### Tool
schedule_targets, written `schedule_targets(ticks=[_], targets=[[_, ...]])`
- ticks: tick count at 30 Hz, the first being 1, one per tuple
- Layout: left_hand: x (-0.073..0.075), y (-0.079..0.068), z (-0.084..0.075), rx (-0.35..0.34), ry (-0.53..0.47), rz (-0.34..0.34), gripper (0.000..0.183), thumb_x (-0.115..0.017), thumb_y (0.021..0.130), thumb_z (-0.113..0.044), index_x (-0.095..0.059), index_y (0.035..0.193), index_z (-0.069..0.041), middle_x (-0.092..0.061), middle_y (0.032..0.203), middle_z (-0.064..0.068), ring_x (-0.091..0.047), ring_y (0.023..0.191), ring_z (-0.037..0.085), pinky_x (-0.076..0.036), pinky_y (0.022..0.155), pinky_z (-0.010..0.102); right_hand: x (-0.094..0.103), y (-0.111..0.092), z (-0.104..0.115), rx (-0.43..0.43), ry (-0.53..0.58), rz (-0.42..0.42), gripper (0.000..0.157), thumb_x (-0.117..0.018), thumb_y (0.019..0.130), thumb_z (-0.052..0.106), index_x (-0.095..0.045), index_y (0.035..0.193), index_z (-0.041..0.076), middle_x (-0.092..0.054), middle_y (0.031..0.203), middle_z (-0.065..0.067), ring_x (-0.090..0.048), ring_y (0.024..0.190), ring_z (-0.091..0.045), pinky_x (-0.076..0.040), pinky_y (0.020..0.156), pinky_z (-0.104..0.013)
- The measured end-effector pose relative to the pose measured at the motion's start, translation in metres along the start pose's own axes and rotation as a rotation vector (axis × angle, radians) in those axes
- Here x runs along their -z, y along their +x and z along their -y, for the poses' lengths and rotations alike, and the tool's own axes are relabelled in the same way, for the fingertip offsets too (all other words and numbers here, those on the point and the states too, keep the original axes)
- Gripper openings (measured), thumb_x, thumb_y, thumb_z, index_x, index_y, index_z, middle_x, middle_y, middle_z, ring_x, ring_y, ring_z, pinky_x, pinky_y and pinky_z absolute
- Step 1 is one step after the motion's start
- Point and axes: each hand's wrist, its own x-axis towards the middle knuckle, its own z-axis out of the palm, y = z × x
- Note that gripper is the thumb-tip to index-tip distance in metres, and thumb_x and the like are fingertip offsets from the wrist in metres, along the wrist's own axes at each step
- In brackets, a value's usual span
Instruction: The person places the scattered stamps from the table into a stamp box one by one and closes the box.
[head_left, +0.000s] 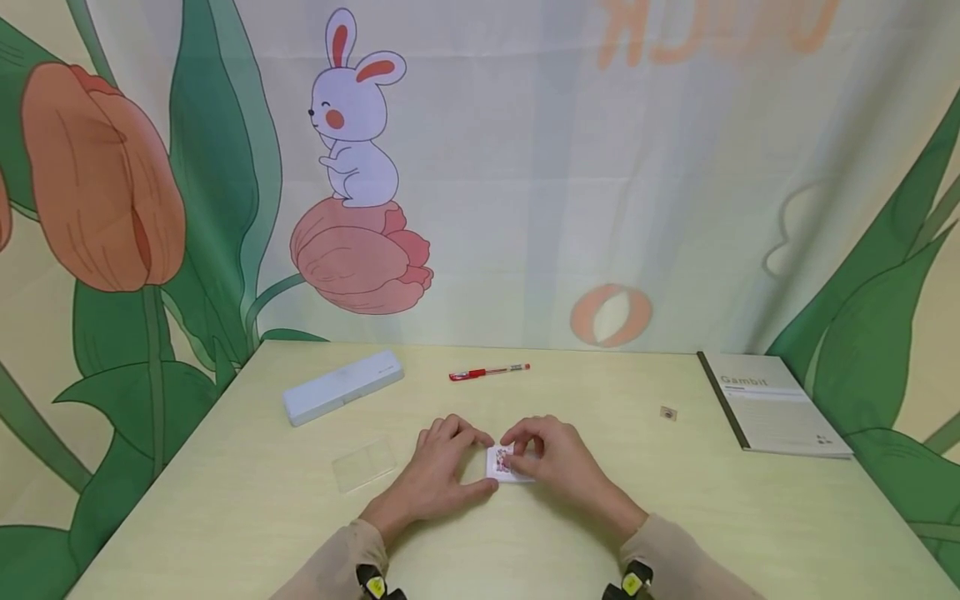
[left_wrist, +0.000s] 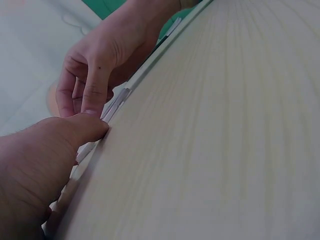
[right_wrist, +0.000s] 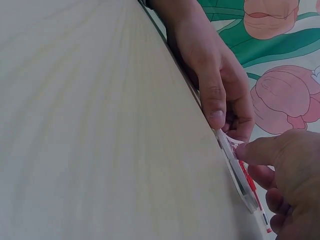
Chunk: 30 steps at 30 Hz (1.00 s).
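Note:
A small flat white case [head_left: 491, 472] lies on the table, and a small printed card [head_left: 504, 457] with a pink figure shows on its top. My left hand [head_left: 442, 471] holds the case at its left end, thumb at the near edge and index finger at the far edge. With thumb and forefinger, my right hand [head_left: 561, 457] pinches the printed card at its right side, covering part of it. In the right wrist view, the printed card [right_wrist: 233, 142] seems slightly raised above the case [right_wrist: 240, 175]. Left of the left hand lies a clear plastic cover [head_left: 365, 464].
A white pencil case [head_left: 343, 387] lies at the back left, and a red pen [head_left: 489, 372] at the back middle. To the right are a tiny square piece [head_left: 668, 413] and a notebook [head_left: 776, 406]. A printed curtain [head_left: 510, 167] hangs behind the table.

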Motion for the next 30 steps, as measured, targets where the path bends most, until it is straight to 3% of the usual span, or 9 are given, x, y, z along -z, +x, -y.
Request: schedule_targets(ticks=[7,19,30], targets=[[0.0,0.001,0.0,0.006,-0.004,-0.002,0.051,-0.085,0.092,-0.047,-0.072,0.136,-0.023,-0.058,0.129,-0.001,-0.049,0.122,0.021,-0.035,0.102,0.047,-0.003,0.002,-0.001,-0.01,-0.065,-0.001,0.017,-0.092,0.093,0.016,-0.087,0.107,0.022,-0.066,0.088,0.013,-0.055,0.089,-0.015,-0.047,0.081,-0.031],[0.001,0.001,-0.001,0.011,-0.012,-0.003,0.05,-0.086,0.092,-0.046,-0.072,0.134,-0.023,-0.058,0.127,-0.001,-0.049,0.122,0.021,-0.036,0.102,0.047,-0.001,0.001,0.003,-0.022,-0.054,-0.02,0.019,-0.089,0.094,0.012,-0.087,0.111,0.019,-0.066,0.092,0.012,-0.056,0.09,-0.015,-0.048,0.082,-0.032],[0.001,-0.001,0.0,0.007,-0.023,-0.004,0.05,-0.085,0.092,-0.045,-0.072,0.135,-0.024,-0.059,0.127,-0.001,-0.049,0.122,0.02,-0.035,0.103,0.047,0.012,0.003,0.006,0.022,0.008,-0.079,0.034,-0.091,0.093,0.014,-0.081,0.126,0.018,-0.076,0.111,-0.005,-0.067,0.1,-0.025,-0.053,0.086,-0.038]])
